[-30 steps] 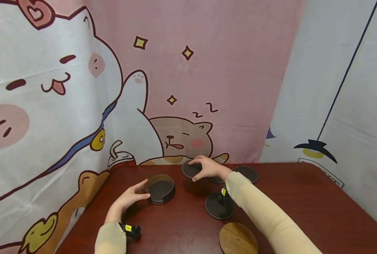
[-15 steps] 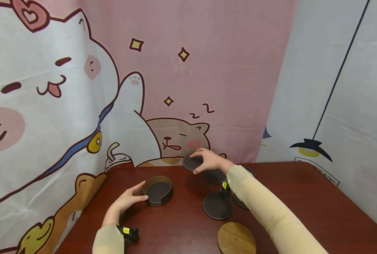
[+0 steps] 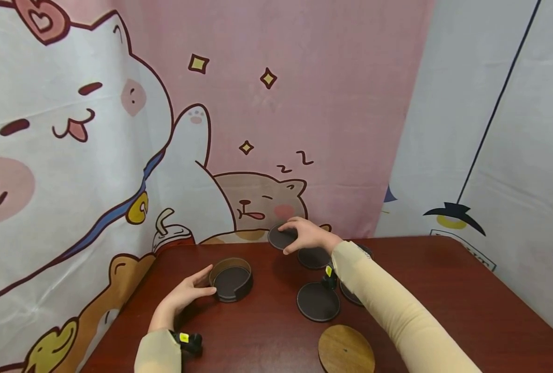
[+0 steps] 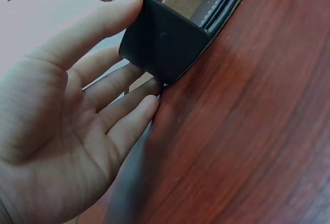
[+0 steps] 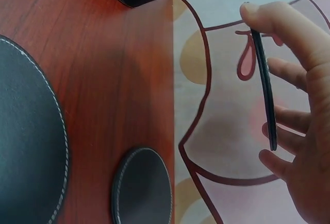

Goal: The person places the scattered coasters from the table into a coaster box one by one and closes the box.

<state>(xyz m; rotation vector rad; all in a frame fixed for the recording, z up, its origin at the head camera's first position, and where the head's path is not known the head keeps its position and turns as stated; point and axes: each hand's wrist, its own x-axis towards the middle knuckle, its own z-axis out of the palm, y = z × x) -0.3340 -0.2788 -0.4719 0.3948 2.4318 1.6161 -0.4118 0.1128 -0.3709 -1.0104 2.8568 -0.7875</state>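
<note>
1. Holding a dark coaster (image 3: 280,238) by its edge: R hand (image 3: 308,235), thumb opp. fingers, clamped on it. Coaster's up in the air nr the far edge of the table (image 3: 272,331), well apart from the holder.
2. L hand (image 3: 178,295) is round the L side of the round holder (image 3: 245,289), thumb & fingers clamped on its wall. Holder sits upright on the table.
3. Done, by my read: prob. at least one disc in already, as a stitched dark disc (image 3: 231,281) shows inside the holder. Can't tell how many lie under it.
4. Not done: held coaster isn't in yet. Near coaster (image 3: 318,302) & far coaster (image 3: 313,258) lie flat outside, plus two dark discs (image 3: 350,294) partly behind the R sleeve (image 3: 393,305).
5. Also out: wooden disc (image 3: 345,349), flat, nearest the person. Est.: early stage, w/ most visible pcs. outside.
</note>
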